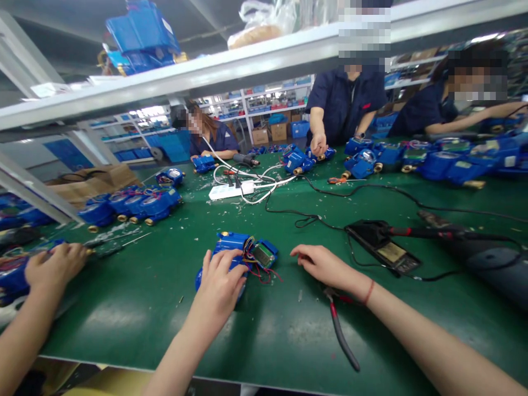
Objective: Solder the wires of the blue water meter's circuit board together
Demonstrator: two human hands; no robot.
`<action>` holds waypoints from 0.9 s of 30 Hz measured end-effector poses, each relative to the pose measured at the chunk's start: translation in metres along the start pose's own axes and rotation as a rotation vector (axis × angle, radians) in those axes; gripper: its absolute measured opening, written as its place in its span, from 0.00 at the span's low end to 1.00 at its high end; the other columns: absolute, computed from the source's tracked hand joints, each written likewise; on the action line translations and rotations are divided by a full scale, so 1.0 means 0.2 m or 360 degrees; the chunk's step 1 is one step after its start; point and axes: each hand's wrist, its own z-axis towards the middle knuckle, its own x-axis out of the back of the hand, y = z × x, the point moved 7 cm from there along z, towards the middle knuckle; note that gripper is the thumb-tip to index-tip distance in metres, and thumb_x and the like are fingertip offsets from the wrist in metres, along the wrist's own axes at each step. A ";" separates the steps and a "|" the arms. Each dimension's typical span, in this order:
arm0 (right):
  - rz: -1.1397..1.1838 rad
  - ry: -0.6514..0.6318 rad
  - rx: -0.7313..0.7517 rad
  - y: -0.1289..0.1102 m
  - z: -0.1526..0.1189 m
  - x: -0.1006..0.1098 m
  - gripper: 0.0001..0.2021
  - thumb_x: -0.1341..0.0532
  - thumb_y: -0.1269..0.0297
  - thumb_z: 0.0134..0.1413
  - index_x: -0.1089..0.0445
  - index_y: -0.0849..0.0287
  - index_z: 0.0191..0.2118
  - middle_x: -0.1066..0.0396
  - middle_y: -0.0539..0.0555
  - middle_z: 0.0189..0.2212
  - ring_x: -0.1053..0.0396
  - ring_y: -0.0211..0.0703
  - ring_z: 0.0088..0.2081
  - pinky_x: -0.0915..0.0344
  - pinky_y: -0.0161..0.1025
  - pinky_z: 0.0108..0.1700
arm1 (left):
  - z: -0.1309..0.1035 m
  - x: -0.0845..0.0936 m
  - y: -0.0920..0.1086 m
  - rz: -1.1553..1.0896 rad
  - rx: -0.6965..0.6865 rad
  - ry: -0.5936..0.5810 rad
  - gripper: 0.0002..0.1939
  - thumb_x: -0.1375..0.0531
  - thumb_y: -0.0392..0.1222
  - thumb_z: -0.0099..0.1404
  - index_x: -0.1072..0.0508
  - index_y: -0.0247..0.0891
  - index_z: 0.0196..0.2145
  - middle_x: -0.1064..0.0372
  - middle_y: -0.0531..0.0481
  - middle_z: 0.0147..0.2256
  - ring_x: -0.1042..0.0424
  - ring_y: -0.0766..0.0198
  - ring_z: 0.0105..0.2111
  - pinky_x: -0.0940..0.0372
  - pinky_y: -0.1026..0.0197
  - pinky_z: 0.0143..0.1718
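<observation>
My left hand (223,280) rests over a blue meter (233,242), its fingers bent around the casing. Beside that hand, a small display module (264,254) with a circuit board hangs off the meter by coloured wires. Red wires (264,275) trail onto the green table. To the right, my right hand (324,265) is held apart from the meter, fingers loosely bent and nothing visible in them. Pliers (340,330) with red and dark handles lie under my right wrist, partly hidden by it.
A soldering iron holder (383,247) and a dark grey tool (487,264) lie at right. Behind are a white power strip (231,190), cables and more blue meters (140,203). A co-worker's hand (58,267) is at left; other people sit opposite. A shelf (198,69) crosses overhead.
</observation>
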 end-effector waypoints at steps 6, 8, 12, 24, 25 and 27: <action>-0.0032 0.0101 -0.0130 0.07 0.07 0.06 0.09 0.44 0.77 0.56 0.28 0.64 0.39 0.26 0.54 0.38 0.30 0.39 0.40 0.36 0.39 0.46 | 0.04 -0.06 0.14 0.0408 -0.0170 0.0167 0.17 0.49 0.27 0.59 0.24 0.40 0.38 0.41 0.48 0.56 0.43 0.54 0.56 0.74 0.26 0.59; -0.0046 0.0112 -0.0178 0.08 0.09 0.06 0.07 0.42 0.75 0.57 0.28 0.64 0.38 0.27 0.53 0.36 0.30 0.39 0.39 0.35 0.40 0.46 | 0.04 -0.07 0.14 0.0379 -0.0190 0.0199 0.15 0.50 0.26 0.59 0.25 0.36 0.32 0.39 0.48 0.54 0.41 0.54 0.55 0.75 0.26 0.59; -0.0079 0.0155 -0.0321 0.15 0.11 0.07 0.06 0.41 0.69 0.61 0.28 0.64 0.36 0.28 0.52 0.34 0.30 0.38 0.37 0.34 0.41 0.45 | 0.00 -0.05 0.10 0.0375 -0.0254 0.0296 0.14 0.49 0.29 0.60 0.25 0.38 0.31 0.39 0.49 0.54 0.43 0.55 0.56 0.75 0.26 0.58; -0.0400 0.0615 -0.0928 0.59 0.52 0.47 0.11 0.41 0.62 0.62 0.31 0.65 0.44 0.31 0.57 0.44 0.32 0.43 0.47 0.34 0.46 0.51 | -0.04 -0.05 0.06 0.0133 0.0189 0.0297 0.11 0.45 0.32 0.62 0.22 0.41 0.29 0.53 0.54 0.63 0.53 0.49 0.62 0.61 0.28 0.59; -0.0416 0.0642 -0.0978 0.63 0.55 0.49 0.11 0.41 0.62 0.62 0.31 0.65 0.45 0.31 0.57 0.44 0.32 0.43 0.47 0.34 0.46 0.50 | -0.05 -0.04 0.06 0.0128 0.0215 0.0305 0.11 0.45 0.32 0.61 0.22 0.41 0.29 0.53 0.53 0.63 0.53 0.48 0.62 0.61 0.28 0.59; -0.0439 0.0690 -0.1067 0.70 0.60 0.52 0.12 0.42 0.61 0.63 0.32 0.65 0.46 0.32 0.58 0.45 0.32 0.44 0.47 0.33 0.46 0.50 | -0.05 -0.04 0.07 0.0134 0.0253 0.0313 0.11 0.45 0.32 0.62 0.23 0.41 0.29 0.53 0.53 0.63 0.53 0.48 0.62 0.62 0.27 0.58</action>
